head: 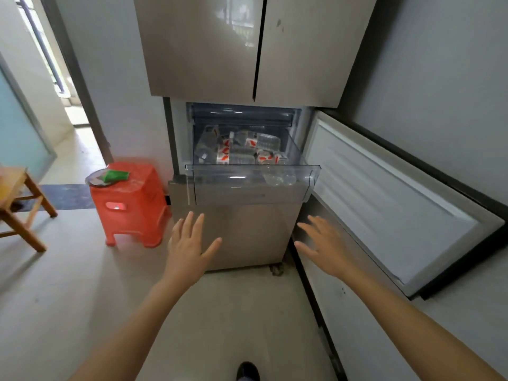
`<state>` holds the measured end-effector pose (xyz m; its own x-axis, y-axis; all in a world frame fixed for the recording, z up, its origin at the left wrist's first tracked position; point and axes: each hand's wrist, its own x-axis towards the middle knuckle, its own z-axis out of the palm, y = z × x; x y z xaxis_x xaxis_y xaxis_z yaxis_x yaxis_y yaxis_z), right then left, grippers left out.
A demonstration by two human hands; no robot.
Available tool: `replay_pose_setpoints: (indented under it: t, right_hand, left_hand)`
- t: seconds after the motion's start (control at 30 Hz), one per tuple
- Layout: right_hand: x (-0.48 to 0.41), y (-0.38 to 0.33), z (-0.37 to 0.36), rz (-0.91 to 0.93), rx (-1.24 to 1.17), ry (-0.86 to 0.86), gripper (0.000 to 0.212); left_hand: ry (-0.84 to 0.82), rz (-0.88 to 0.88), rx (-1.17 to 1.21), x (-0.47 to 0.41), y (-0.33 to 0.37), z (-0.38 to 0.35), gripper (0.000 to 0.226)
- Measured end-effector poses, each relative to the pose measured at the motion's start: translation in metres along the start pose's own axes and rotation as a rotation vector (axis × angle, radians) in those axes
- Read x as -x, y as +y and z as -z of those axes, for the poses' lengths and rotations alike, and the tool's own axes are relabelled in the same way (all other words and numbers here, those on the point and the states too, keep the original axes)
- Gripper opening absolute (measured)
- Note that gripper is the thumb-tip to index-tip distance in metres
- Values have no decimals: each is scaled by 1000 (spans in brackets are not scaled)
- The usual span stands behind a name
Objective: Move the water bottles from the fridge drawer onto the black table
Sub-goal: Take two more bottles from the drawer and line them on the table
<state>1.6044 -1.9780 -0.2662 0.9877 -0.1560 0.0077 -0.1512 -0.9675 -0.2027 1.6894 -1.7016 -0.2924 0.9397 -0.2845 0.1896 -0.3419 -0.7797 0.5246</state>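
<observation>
Left hand (189, 244): hovering with fingers spread wide, holding and touching nothing, in front of the fridge's lower panel.
Right hand (324, 247): reaching out flat and empty, slightly blurred, near the open fridge door (384, 199).
Fridge drawer (247, 188): standing pulled out, clear-walled.
Water bottles (242, 149): lying heaped on their sides inside the drawer, long axes mostly running left to right; cap directions too small to tell.
</observation>
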Motion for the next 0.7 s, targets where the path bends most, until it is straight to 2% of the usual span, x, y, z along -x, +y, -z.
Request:
replay_pose_setpoints:
  t: [0.23,0.43,0.57,0.7]
  right_hand:
    - [-106,41,14,15,-152,57,60]
    - [-171,64,21,5,-350,164,59]
    - [-204,72,18,38,-377,157,57]
    - [-246,71,19,58,-398,169,55]
  left_hand:
    - [82,16,-47,-102,17,-17,98]
    - [61,-11,-52,-152,35,-45,87]
    - [48,-44,-97,-186,29,-56,71]
    - [80,-6,-134,-231,17,-55,70]
